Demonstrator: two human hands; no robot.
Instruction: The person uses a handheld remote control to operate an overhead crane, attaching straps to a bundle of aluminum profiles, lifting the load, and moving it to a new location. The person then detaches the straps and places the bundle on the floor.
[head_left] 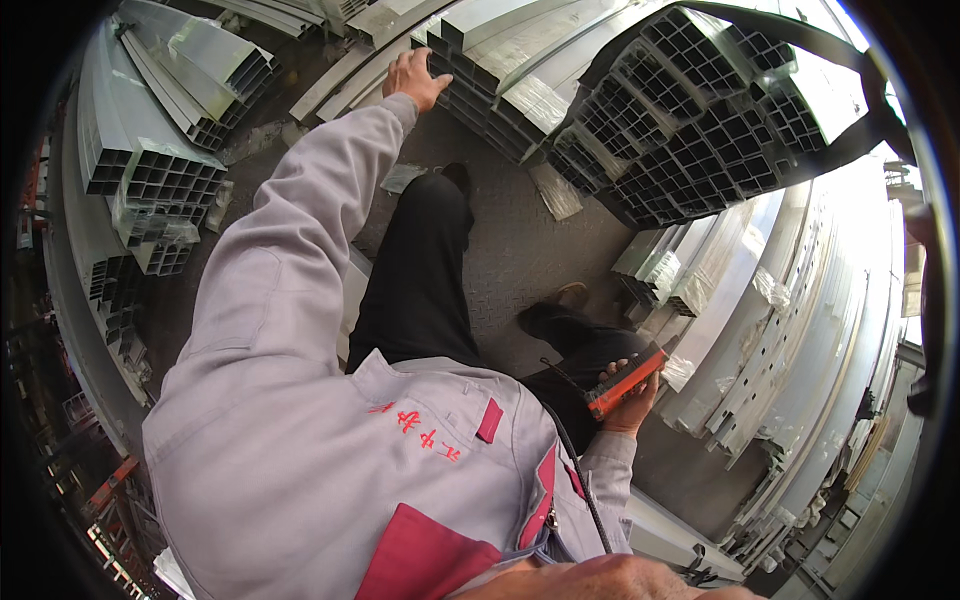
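The left hand (415,78), fingers spread, rests on the aluminium profile bundle (500,95) at twelve o'clock. The right hand (632,402), at four o'clock, grips an orange pendant controller (625,382), apparently a hoist's. A swinging bundle could pinch the left hand.

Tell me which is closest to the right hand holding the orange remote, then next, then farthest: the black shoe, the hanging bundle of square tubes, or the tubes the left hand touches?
1. Black shoe, just above the right hand on the floor.
2. Hanging bundle, higher up, to the right.
3. Tubes under the left hand, the stack at the top middle, farthest.
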